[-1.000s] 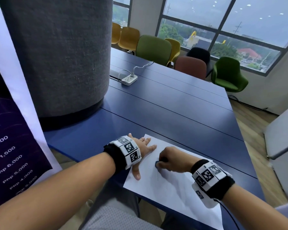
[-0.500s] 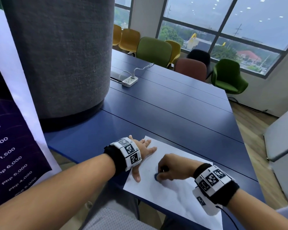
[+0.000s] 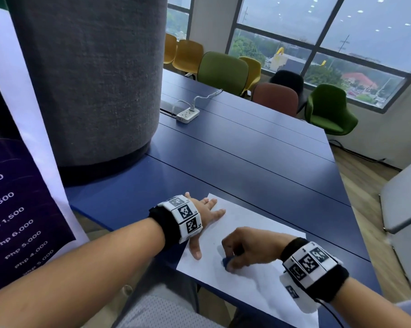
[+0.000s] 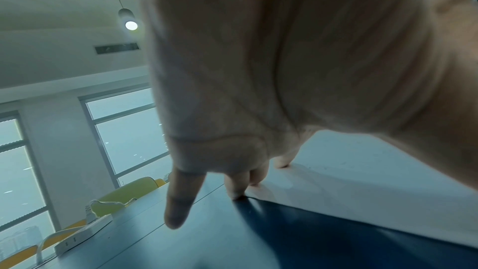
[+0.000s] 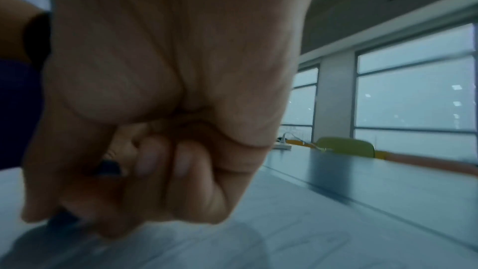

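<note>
A white sheet of paper [image 3: 259,278] lies on the blue table [image 3: 235,162] at its near edge. My left hand [image 3: 207,216] lies flat with spread fingers on the sheet's left corner; in the left wrist view the fingertips [image 4: 236,194] press down at the paper [image 4: 362,171] edge. My right hand [image 3: 244,247] is curled round a small dark blue object [image 3: 225,262], likely an eraser, and holds it against the paper. The right wrist view shows the dark object [image 5: 108,168] between the curled fingers, blurred.
A wide grey felt-covered column [image 3: 91,79] stands on the table at the left. A white power strip [image 3: 188,114] with a cable lies further back. Coloured chairs [image 3: 223,72] line the far side under the windows. A printed banner [image 3: 17,185] hangs at the left.
My right hand has slid with the blue object toward me along the paper. The left hand has stayed pressed flat on the sheet's corner.
</note>
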Motion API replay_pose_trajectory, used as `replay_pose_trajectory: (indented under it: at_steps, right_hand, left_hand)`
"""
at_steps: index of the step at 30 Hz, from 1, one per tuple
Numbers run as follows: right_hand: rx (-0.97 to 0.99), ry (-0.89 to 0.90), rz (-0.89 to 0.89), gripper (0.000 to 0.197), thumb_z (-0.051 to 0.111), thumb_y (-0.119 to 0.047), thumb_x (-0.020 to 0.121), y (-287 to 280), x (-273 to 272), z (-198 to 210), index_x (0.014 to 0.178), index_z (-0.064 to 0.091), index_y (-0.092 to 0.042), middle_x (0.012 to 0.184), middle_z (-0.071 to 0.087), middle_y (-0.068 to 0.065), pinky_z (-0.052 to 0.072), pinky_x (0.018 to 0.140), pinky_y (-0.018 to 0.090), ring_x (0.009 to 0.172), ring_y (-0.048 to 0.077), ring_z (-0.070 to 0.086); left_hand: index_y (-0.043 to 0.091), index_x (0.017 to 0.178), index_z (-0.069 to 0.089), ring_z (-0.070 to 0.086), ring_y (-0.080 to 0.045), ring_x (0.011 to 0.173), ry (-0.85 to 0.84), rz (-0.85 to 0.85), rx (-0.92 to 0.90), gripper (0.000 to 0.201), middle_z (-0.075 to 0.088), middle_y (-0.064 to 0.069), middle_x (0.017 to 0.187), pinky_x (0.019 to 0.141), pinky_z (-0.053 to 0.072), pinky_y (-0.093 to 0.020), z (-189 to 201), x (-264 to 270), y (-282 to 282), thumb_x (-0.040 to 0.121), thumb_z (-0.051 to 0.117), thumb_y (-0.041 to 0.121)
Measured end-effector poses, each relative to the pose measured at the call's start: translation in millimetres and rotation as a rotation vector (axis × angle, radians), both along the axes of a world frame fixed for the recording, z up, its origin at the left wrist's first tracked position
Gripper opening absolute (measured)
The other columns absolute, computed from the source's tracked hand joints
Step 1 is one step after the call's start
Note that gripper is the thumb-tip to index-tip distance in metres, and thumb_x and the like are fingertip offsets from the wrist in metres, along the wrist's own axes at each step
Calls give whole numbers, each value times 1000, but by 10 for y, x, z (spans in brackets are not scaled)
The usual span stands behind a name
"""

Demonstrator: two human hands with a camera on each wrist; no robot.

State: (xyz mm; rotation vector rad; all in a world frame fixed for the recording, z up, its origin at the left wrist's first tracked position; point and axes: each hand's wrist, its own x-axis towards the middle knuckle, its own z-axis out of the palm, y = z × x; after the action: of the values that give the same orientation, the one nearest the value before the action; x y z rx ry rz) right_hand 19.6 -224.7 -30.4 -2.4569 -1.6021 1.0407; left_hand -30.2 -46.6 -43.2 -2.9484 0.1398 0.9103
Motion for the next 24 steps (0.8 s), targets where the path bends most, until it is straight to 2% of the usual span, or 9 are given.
replay_pose_trajectory:
  at_steps: [2, 5, 9, 10, 13, 15, 18, 22, 24]
  right_hand:
    - [14, -41, -50, 17, 69, -34, 83, 35, 40, 23, 78, 60, -20, 68, 56, -10, 41, 59, 22, 60, 7, 49]
    - [125, -240, -78, 17, 65, -35, 86, 78, 112, 15, 76, 54, -25, 75, 56, -10, 40, 63, 25, 69, 13, 51]
    - [-59, -4, 17, 19, 70, -32, 84, 65, -65, 34, 80, 59, -17, 71, 57, -9, 42, 60, 23, 60, 7, 48]
    - [-65, 0, 7, 19, 70, -33, 84, 71, -63, 46, 81, 61, -16, 69, 56, -10, 41, 58, 22, 58, 6, 47]
    - [59, -135, -68, 18, 69, -36, 84, 90, 39, 55, 78, 60, -22, 70, 54, -11, 40, 58, 22, 61, 6, 47]
    - [56, -101, -53, 17, 69, -33, 84, 77, 4, 35, 78, 59, -21, 70, 54, -11, 41, 57, 21, 60, 6, 47]
    - [-63, 13, 6, 17, 71, -32, 83, 70, -94, 61, 79, 62, -18, 65, 54, -12, 39, 55, 18, 56, 3, 46]
    - [83, -163, -128, 18, 69, -36, 84, 91, 91, 63, 77, 59, -23, 71, 55, -11, 39, 57, 21, 63, 9, 49]
    - [46, -101, -103, 17, 70, -35, 83, 68, 58, 30, 77, 60, -22, 71, 57, -9, 40, 57, 21, 62, 9, 49]
  left_hand:
    - [32, 152, -19, -15, -24, 150, 4, -7, 11, 144, -23, -5, 162, 109, 0, -71, 0, -1, -5, 58, 87, 57]
    - [31, 153, -18, -14, -25, 150, -8, -12, -7, 143, -21, -5, 162, 109, 0, -71, 11, -7, 2, 58, 86, 57]
    - [31, 153, -19, -15, -25, 150, 12, 2, 7, 144, -23, -5, 162, 108, 0, -72, 10, 2, -12, 58, 87, 56]
    - [31, 153, -19, -15, -25, 150, 16, 0, 11, 144, -23, -6, 162, 108, 0, -72, 15, 3, -14, 58, 87, 56]
    - [31, 153, -18, -15, -25, 150, 12, -6, 0, 143, -22, -5, 162, 109, 0, -72, 33, -2, -12, 59, 87, 55]
    - [31, 153, -18, -15, -25, 150, 16, -4, -3, 143, -22, -6, 162, 109, 0, -72, 32, -2, -14, 60, 87, 54]
    - [30, 153, -19, -15, -25, 150, 17, -2, 12, 143, -22, -6, 162, 108, -1, -72, 26, -2, -21, 59, 87, 55]
    - [31, 153, -18, -15, -25, 150, 13, -3, -1, 142, -22, -5, 162, 108, -1, -72, 35, -3, -15, 59, 87, 54]
    - [32, 153, -19, -16, -24, 150, 16, 0, 2, 143, -22, -4, 162, 108, -2, -72, 21, 6, -17, 59, 87, 54]
